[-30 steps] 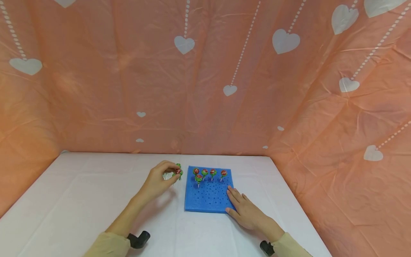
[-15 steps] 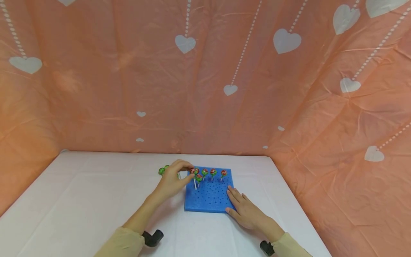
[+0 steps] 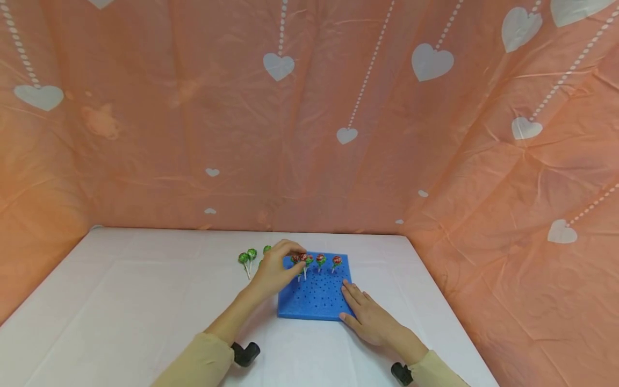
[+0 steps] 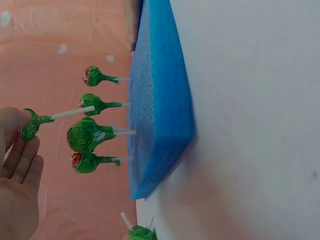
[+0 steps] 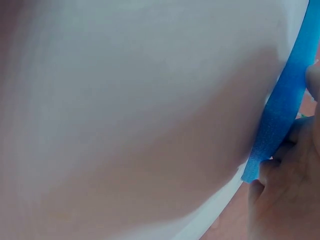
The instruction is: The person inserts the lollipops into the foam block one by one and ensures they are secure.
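Green-and-red lollipop [image 4: 30, 126] pinched in my left fingers [image 4: 33, 172], I'd square its stick [image 4: 74, 112] to the foam [image 3: 309, 303] below them, straight right fingers [image 3: 357, 295] steadying its edge.

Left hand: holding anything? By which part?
Yes: the left hand pinches a lollipop by its wrapped head, between thumb and fingers; the stick is free.

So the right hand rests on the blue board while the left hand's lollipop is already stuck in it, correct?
Not quite: the left hand holds its lollipop off the blue board; the left wrist view shows its stick ending in mid-air. The right hand does rest on the board.
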A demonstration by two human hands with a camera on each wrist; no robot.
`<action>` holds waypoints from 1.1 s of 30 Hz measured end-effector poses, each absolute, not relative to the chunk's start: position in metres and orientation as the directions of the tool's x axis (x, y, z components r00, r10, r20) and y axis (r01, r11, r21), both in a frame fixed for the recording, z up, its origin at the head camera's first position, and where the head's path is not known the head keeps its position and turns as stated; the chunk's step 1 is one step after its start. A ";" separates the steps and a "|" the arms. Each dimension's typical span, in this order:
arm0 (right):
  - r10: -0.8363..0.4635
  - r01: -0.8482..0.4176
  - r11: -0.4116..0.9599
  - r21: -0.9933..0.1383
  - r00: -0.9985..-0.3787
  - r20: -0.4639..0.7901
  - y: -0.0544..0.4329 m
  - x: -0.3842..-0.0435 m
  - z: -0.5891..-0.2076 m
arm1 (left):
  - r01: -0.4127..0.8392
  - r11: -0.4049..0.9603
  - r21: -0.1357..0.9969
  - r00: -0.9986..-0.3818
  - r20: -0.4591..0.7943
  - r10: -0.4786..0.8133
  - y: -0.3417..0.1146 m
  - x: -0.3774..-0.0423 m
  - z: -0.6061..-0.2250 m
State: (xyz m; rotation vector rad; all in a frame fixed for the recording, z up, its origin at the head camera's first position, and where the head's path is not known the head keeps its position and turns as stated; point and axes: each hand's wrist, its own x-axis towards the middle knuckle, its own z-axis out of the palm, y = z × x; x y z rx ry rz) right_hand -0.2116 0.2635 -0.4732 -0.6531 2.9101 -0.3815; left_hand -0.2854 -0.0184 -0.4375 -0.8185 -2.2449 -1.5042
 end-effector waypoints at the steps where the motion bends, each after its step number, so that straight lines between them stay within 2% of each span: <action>1: -0.435 -0.401 0.875 -0.273 -0.897 -0.076 0.263 -0.212 -0.473 | 0.614 0.282 0.737 -0.787 0.546 0.286 -0.017 -0.286 -0.438; 13: -0.429 -0.393 0.879 -0.269 -0.899 -0.091 0.262 -0.212 -0.471 | 0.638 0.306 0.707 -0.767 0.547 0.335 -0.009 -0.292 -0.449; 33: -0.432 -0.399 0.880 -0.257 -0.898 -0.083 0.262 -0.211 -0.470 | 0.605 0.360 0.710 -0.794 0.502 0.344 -0.005 -0.290 -0.455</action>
